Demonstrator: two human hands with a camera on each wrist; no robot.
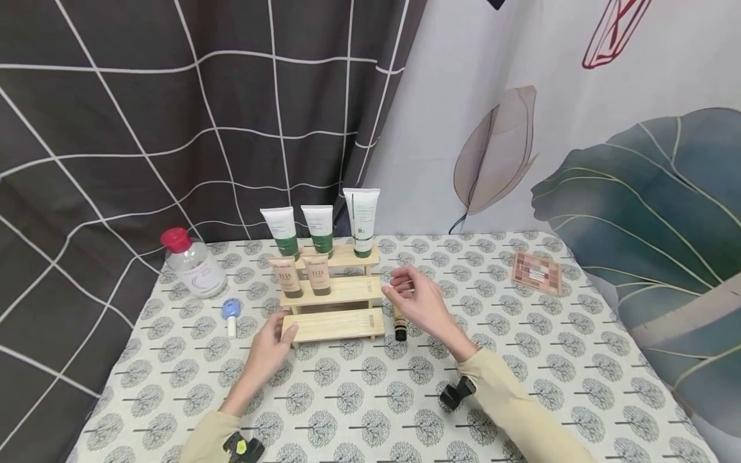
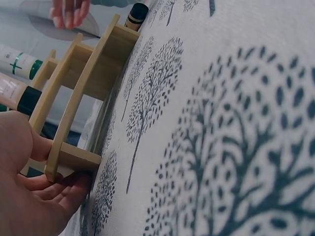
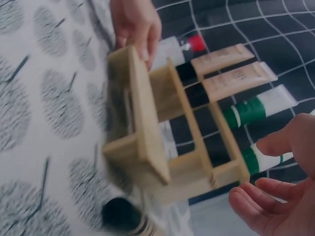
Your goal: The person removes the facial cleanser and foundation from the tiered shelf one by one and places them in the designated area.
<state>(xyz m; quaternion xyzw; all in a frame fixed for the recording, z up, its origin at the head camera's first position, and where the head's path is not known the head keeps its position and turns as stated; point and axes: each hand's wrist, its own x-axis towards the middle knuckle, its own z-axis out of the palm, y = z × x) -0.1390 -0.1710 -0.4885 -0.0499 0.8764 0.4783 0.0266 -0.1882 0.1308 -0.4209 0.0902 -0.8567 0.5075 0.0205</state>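
Note:
A three-tier wooden display stand (image 1: 336, 326) stands on the table. My left hand (image 1: 269, 341) grips the left end of its lowest tier, thumb on top and fingers beneath the board, as the left wrist view shows. Two beige tubes (image 1: 318, 276) with dark caps stand on the middle tier, toward its left. On the top tier are two white-and-green tubes (image 1: 319, 230) and a taller white tube (image 1: 362, 222) with a green base. Beside the stand's right end, my right hand (image 1: 422, 302) hovers with loosely bent fingers, holding nothing. It partly hides a black-capped container (image 1: 400, 329).
Left of the stand are a clear bottle (image 1: 202, 273) with a red cap and a small blue-and-white item (image 1: 231, 315). An eyeshadow palette (image 1: 537, 273) lies at the far right. Behind the tree-print tablecloth (image 1: 370, 399) hangs a dark grid curtain (image 1: 243, 103).

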